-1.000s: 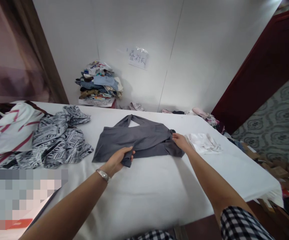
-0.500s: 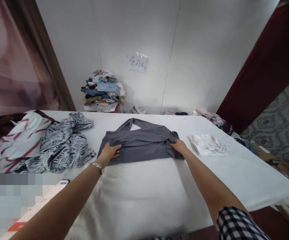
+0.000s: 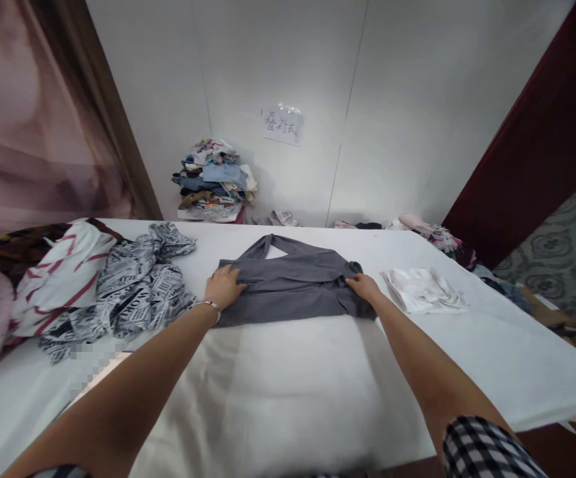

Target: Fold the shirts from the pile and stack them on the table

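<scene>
A dark grey shirt (image 3: 292,292) lies folded into a wide band on the white-covered table, with a sleeve-like strip looping out at its far side. My left hand (image 3: 224,287), with a bracelet at the wrist, is closed on its left end near the upper corner; some fingertips are hard to see. At the right end, my right hand (image 3: 365,289) pinches the bunched cloth between thumb and fingers. A folded white garment (image 3: 422,290) rests just right of my right hand.
Left of the shirt are a black-and-white print garment (image 3: 135,285) and a white garment with red stripes (image 3: 68,272). Against the wall stands a tall pile of clothes (image 3: 215,179). More clothes (image 3: 432,232) lie at the far right edge of the table (image 3: 491,358).
My left hand has moved up along the shirt's left end towards its far corner. My right hand stays on the right end. The view has shifted slightly left.
</scene>
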Demonstrator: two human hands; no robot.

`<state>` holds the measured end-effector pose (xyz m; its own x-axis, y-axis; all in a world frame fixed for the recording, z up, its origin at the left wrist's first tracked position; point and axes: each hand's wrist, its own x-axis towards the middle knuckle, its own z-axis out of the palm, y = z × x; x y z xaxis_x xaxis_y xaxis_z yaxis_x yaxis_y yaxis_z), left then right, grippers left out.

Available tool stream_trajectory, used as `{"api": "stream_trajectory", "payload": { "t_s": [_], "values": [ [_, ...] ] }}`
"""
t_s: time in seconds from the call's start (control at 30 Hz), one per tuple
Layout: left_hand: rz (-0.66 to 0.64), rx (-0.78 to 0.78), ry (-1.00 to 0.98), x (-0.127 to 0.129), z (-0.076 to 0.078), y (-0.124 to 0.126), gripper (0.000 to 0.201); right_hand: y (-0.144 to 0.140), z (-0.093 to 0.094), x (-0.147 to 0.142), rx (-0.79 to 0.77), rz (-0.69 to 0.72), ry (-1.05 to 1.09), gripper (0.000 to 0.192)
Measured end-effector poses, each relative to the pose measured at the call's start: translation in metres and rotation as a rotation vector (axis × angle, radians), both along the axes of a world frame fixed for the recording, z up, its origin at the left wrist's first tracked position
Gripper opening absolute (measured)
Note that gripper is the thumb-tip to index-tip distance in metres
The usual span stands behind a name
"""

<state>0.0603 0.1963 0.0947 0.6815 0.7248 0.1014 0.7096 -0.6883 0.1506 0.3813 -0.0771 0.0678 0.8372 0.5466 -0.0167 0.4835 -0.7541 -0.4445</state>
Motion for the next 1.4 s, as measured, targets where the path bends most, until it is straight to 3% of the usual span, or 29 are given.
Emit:
{"api": "stream_trajectory", "payload": {
  "t_s": [0.07,0.23,0.43,0.53,0.63,0.8,0.93,1.07,1.17,1.27,1.4],
  "values": [
    [-0.082,-0.012,0.030,0.006,-0.003,0.000,0.047,0.004,-0.001,0.002,-0.011,0.008,0.016,0.029],
    [-0.145,-0.035,0.014,0.023,-0.009,-0.003,0.040,0.016,-0.002,0.003,-0.004,0.065,0.024,0.012],
    [-0.286,-0.079,-0.036,0.048,-0.016,-0.016,0.037,0.020,0.001,-0.003,0.090,0.094,-0.053,0.017],
    [-0.323,-0.094,-0.057,0.061,-0.021,-0.022,0.044,0.017,0.003,-0.006,0.189,0.083,-0.096,0.023],
    [-0.342,-0.105,-0.075,0.072,-0.022,-0.025,0.035,0.011,0.004,-0.009,0.380,0.052,-0.122,0.023],
    [-0.307,-0.110,-0.161,0.080,-0.009,-0.018,0.020,0.002,0.004,-0.011,0.526,0.077,-0.069,0.022],
    [-0.274,-0.130,-0.238,0.078,0.005,-0.006,0.023,-0.002,0.000,-0.010,0.478,0.187,0.074,0.021],
    [-0.206,-0.104,-0.306,0.073,0.015,0.000,0.030,-0.005,-0.004,-0.010,0.275,0.216,0.147,0.029],
    [-0.140,-0.063,-0.368,0.070,0.025,0.001,0.033,-0.008,-0.001,-0.009,0.131,0.274,0.098,0.023],
    [-0.106,-0.049,-0.404,0.070,0.038,0.001,0.035,-0.011,0.003,-0.008,0.007,0.197,-0.040,0.014],
    [-0.169,0.025,-0.321,0.068,0.049,-0.005,0.033,-0.013,0.001,-0.006,-0.053,0.038,-0.164,0.024]
  ]
}}
